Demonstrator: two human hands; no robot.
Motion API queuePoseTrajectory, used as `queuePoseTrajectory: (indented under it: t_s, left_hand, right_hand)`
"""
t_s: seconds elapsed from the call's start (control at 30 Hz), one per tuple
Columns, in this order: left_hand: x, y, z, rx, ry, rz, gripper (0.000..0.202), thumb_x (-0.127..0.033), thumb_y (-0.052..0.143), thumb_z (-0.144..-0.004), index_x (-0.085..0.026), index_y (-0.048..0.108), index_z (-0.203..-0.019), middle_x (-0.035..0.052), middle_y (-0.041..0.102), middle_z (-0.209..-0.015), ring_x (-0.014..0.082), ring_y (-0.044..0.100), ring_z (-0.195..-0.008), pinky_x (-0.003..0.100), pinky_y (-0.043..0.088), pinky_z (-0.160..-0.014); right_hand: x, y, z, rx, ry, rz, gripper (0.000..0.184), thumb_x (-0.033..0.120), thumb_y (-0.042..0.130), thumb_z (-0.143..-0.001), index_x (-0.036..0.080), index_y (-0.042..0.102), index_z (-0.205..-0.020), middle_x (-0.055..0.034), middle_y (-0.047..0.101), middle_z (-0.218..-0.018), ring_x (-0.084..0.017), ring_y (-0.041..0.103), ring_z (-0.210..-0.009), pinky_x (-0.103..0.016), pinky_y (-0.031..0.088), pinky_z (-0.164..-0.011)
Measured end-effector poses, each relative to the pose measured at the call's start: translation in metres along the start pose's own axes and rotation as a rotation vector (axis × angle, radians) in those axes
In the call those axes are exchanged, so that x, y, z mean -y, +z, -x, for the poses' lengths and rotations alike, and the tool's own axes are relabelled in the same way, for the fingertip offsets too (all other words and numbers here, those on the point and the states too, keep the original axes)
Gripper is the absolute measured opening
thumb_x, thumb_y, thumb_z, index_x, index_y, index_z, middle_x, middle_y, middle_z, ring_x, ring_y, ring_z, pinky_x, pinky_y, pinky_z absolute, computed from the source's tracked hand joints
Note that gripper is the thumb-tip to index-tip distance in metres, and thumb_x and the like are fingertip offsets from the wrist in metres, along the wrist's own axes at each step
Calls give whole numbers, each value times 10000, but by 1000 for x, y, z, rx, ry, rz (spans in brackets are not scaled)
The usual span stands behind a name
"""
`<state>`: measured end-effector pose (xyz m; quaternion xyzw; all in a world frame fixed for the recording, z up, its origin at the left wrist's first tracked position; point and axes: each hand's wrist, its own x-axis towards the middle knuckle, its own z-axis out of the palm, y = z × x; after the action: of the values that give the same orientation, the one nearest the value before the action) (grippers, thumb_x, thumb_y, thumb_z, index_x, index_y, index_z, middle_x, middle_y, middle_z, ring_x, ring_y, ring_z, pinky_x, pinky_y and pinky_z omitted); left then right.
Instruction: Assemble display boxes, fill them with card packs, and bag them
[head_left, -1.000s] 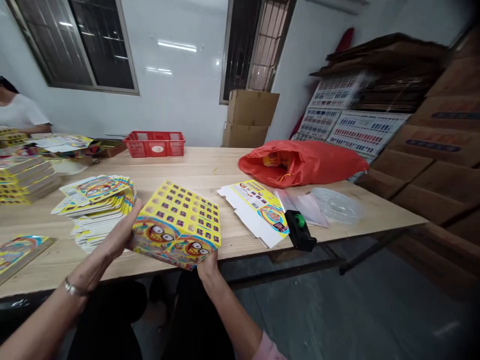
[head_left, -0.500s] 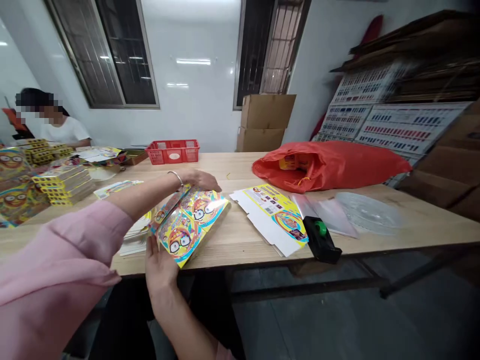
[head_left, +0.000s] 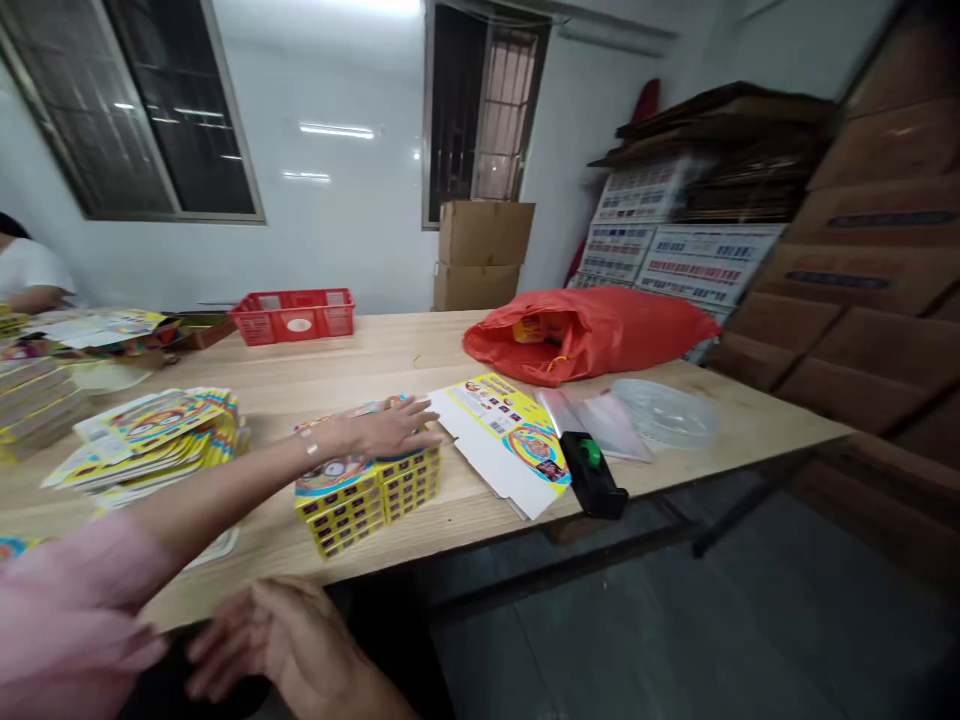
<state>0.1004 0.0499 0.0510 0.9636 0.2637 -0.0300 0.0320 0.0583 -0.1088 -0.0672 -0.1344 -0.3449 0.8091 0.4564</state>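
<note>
Yellow cartons (head_left: 366,503) under outstretched left hand (head_left: 382,432)

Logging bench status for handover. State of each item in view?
Left hand: flat on box stack
Yellow printed boxes: folded, stacked in two columns
Right hand: open, empty, below table edge
Die-cut carton blank: flat, unfolded
Red plastic bag: open, printed packs inside

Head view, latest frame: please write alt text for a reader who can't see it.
A person's left hand lies on a stack of yellow printed card packs on a wooden table, beside a flat printed carton blank. The right hand is open, just below the table's edge.
</note>
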Motion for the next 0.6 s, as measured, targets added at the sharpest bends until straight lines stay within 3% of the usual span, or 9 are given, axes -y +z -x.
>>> queuePoseTrajectory:
  t_s: [0.07,0.13,0.2,0.27,0.3,0.37,0.5,0.6]
  left_hand:
    - [-8,16,35,-97,-87,-147,860,-741,322,-915,-151,333,-1541,204,196,-1632,407,198,-1496,629,186,-1150]
    - [-9,34,63,-115,-143,-249,898,-734,439,-880,-166,292,-1561,197,212,-1627,463,168,-1488,709,176,-1111]
    - [-5,50,79,-96,-199,-322,720,-540,477,-952,-227,274,-1569,153,226,-1630,474,197,-1477,743,253,-1043]
    - [7,62,85,-88,-207,-368,593,-349,445,-986,-295,295,-1557,104,232,-1633,461,240,-1467,731,327,-988]
    - [15,66,85,-96,-187,-380,573,-302,430,-987,-317,317,-1548,90,244,-1631,451,264,-1462,710,352,-977]
    - [34,72,87,-141,-125,-383,553,-300,422,-983,-338,356,-1531,90,290,-1617,437,323,-1440,664,381,-972]
    - [68,87,94,-322,-36,-356,509,-344,389,-993,-370,414,-1501,92,367,-1587,425,415,-1388,625,355,-1011]
    - [76,98,98,-410,-45,-354,497,-301,363,-1002,-380,439,-1487,77,372,-1587,405,419,-1391,611,311,-1054]
  right_hand:
    - [36,-26,45,-116,-67,255,525,658,600,-779,137,660,-758,-69,646,-668,-157,601,-529,-262,477,-500]
    - [79,-62,78,-478,-313,563,477,618,559,-853,166,631,-716,-41,633,-637,-150,593,-544,-257,479,-526]
    - [122,-106,98,-884,-573,938,366,520,552,-890,188,631,-756,-40,655,-723,-168,615,-694,-287,516,-681]
    - [161,-153,110,-1137,-690,1253,286,440,524,-889,188,655,-861,-85,699,-911,-209,637,-860,-334,526,-795]
    - [180,-176,115,-1205,-669,1422,275,394,502,-894,173,664,-921,-116,699,-1011,-231,632,-965,-355,516,-865]
    - [218,-216,128,-1392,-485,1706,298,322,458,-914,149,666,-1038,-147,680,-1128,-255,601,-1084,-380,476,-965]
    - [297,-275,161,-1671,-204,1763,345,153,387,-951,52,626,-1179,-232,620,-1238,-299,539,-1212,-451,380,-1079]
    - [343,-308,172,-1697,65,1752,255,209,524,-972,110,629,-1183,-157,632,-1234,-263,592,-1152,-462,466,-1014]
